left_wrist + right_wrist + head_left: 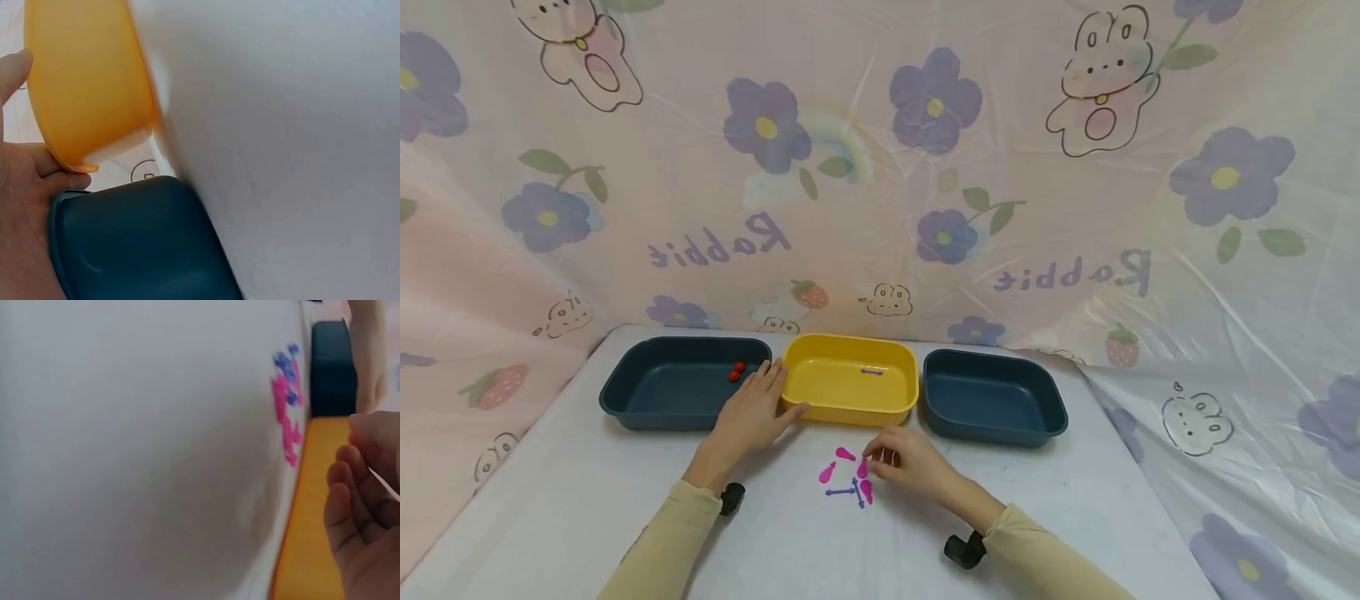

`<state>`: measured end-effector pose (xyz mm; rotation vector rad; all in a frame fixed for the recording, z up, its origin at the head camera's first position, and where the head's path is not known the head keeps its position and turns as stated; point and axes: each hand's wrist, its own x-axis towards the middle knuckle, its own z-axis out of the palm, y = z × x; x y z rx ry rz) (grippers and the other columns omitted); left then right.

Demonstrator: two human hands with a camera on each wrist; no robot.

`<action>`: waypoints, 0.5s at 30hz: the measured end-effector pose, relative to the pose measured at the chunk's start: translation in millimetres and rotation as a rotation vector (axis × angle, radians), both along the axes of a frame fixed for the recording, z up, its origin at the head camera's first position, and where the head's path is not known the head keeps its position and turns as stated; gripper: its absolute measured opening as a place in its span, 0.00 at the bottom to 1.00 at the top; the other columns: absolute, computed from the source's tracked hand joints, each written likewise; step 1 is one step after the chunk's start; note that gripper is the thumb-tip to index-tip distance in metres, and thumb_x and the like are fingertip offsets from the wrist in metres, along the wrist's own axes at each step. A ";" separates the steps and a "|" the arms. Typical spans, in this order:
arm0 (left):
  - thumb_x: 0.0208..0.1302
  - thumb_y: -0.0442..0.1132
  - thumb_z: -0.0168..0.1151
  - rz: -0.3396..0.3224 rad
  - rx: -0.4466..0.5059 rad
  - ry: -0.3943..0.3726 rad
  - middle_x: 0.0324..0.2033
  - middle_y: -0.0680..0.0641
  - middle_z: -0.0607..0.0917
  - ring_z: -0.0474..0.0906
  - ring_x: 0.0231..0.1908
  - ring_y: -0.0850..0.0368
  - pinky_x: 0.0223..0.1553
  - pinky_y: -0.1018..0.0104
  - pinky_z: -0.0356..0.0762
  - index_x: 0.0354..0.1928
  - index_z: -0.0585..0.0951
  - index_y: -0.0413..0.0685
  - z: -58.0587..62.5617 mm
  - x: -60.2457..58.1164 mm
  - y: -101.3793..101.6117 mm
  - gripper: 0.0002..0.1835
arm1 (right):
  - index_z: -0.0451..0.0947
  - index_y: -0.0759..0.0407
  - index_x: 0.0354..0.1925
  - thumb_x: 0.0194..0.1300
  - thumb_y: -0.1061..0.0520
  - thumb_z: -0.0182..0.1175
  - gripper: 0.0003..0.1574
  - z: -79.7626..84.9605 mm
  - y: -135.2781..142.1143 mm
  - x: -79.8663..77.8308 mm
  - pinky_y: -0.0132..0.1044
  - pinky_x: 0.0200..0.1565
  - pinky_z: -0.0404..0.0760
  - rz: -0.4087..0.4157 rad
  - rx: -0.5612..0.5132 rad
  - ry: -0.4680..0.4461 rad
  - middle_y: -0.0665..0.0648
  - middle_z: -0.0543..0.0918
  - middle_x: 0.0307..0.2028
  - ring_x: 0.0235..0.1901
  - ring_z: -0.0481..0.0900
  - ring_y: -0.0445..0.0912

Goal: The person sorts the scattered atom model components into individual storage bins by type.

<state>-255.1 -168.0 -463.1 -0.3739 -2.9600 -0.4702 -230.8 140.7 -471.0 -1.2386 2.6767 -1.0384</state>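
My left hand [751,414] rests at the left front corner of a yellow tray [87,75], thumb on its rim. Its other fingers reach over the gap beside the left dark teal tray [144,237]. Low over the table, my right hand [912,462] has loosely bent fingers, with nothing visible between them in the right wrist view. Its fingertips are right by a pink bulb-shaped piece [862,470]. Several such pink pieces [827,473] lie there with two purple bars, knobbed at both ends [839,492]. Another purple bar [872,372] lies inside the yellow tray.
Two small red pieces [734,376] lie in the left teal tray, near its right end. A second teal tray [996,435] stands to the right of the yellow one. Behind the trays hangs a printed cloth [850,233]; white cloth [820,558] covers the table.
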 end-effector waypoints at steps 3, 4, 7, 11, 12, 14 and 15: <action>0.73 0.64 0.58 0.002 -0.002 -0.005 0.80 0.35 0.57 0.50 0.80 0.35 0.78 0.40 0.50 0.79 0.58 0.33 -0.3 -0.3 -0.6 0.49 | 0.87 0.57 0.42 0.66 0.63 0.70 0.06 -3.0 -2.7 5.7 0.25 0.34 0.80 0.041 0.047 -0.028 0.46 0.80 0.33 0.30 0.74 0.34; 0.73 0.64 0.58 0.002 -0.002 -0.005 0.80 0.34 0.57 0.50 0.79 0.35 0.78 0.40 0.50 0.79 0.58 0.33 -0.2 -0.3 -0.6 0.49 | 0.87 0.56 0.42 0.67 0.62 0.70 0.05 -3.6 -3.7 7.5 0.24 0.34 0.79 0.053 0.065 -0.039 0.46 0.80 0.33 0.30 0.74 0.34; 0.73 0.64 0.59 0.007 -0.005 -0.001 0.80 0.35 0.57 0.50 0.79 0.35 0.78 0.40 0.50 0.79 0.58 0.33 0.8 0.5 -0.6 0.49 | 0.86 0.55 0.41 0.67 0.60 0.71 0.05 -3.9 -7.5 12.5 0.23 0.35 0.78 0.074 0.113 -0.066 0.46 0.80 0.32 0.30 0.73 0.34; 0.73 0.64 0.59 0.006 -0.003 0.000 0.80 0.35 0.57 0.50 0.80 0.35 0.78 0.40 0.51 0.79 0.58 0.33 1.7 1.2 -0.6 0.49 | 0.86 0.53 0.40 0.67 0.57 0.72 0.04 -4.2 -11.3 17.1 0.22 0.35 0.77 0.085 0.162 -0.072 0.44 0.79 0.31 0.31 0.73 0.33; 0.73 0.64 0.58 0.006 -0.003 -0.002 0.80 0.35 0.57 0.50 0.80 0.35 0.78 0.40 0.51 0.79 0.58 0.33 1.7 1.1 -0.7 0.49 | 0.86 0.53 0.41 0.67 0.57 0.72 0.04 -4.1 -11.8 18.3 0.22 0.35 0.77 0.087 0.170 -0.070 0.44 0.78 0.31 0.31 0.73 0.33; 0.73 0.65 0.58 0.007 -0.003 -0.009 0.80 0.35 0.57 0.50 0.80 0.36 0.78 0.40 0.51 0.80 0.57 0.34 1.5 1.0 -0.8 0.50 | 0.86 0.53 0.40 0.67 0.57 0.72 0.05 -4.0 -12.6 20.0 0.22 0.36 0.77 0.090 0.178 -0.063 0.44 0.78 0.31 0.31 0.73 0.33; 0.73 0.65 0.58 0.007 -0.004 -0.011 0.80 0.35 0.57 0.50 0.80 0.36 0.78 0.40 0.51 0.80 0.57 0.34 1.4 1.2 -0.8 0.50 | 0.86 0.53 0.40 0.67 0.57 0.73 0.05 -4.2 -12.9 20.7 0.22 0.36 0.76 0.089 0.182 -0.062 0.44 0.78 0.31 0.31 0.73 0.33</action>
